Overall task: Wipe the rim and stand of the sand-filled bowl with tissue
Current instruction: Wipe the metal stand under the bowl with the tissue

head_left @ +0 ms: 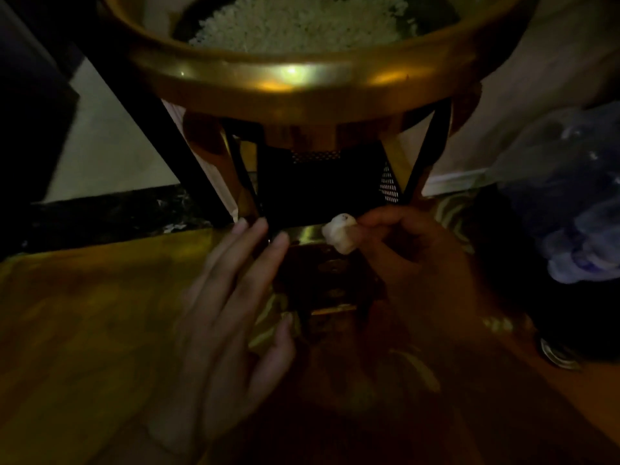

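Gold metal fills the top of my view: the bowl [302, 75] sits at twelve o'clock, its wide rim catching spots of light, with pale sand [302, 21] heaped inside. Below it the stand [322, 182] shows dark legs, a black perforated panel and a shiny gold lower bar at the centre. My right hand [412, 250], at about four o'clock from that bar, is curled closed, pinching a small wad of white tissue [340, 233] between thumb and fingertips; the tissue touches the right end of the bar. My left hand [231, 303], at seven o'clock, is open and holds nothing, fingers spread flat, their tips reaching the left end of the bar. Everything rests on a yellow surface [84, 313]. A crumpled bluish plastic bag [570, 196] lies at three o'clock, well apart from the stand.
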Demonstrator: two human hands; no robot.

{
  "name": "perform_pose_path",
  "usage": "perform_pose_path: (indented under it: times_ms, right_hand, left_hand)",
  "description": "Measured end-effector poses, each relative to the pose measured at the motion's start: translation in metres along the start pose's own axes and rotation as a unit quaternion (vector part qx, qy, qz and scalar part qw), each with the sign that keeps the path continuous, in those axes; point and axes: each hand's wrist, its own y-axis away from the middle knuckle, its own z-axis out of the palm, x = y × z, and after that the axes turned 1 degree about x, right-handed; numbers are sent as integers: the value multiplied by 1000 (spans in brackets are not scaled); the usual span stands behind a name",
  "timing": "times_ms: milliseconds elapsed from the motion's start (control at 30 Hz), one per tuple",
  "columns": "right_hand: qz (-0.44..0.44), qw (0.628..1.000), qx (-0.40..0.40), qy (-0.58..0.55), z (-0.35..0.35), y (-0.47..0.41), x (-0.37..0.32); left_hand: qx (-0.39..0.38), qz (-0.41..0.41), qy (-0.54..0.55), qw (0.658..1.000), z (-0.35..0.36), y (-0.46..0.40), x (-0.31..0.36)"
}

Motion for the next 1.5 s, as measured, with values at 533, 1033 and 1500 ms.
perform_pose_path:
  times_ms: [533,1033,1500]
  right_hand:
    - [-48,996,-43,55,-4,-14,32]
    - [-97,980,-11,175,2,-37,26]
    - [-147,935,-10,323,24,-68,21]
  left_hand:
    - [91,-80,-11,993,65,10,17]
    - [135,-110,5,985,65,-14,20]
    - [144,-136,0,980,65,-25,14]
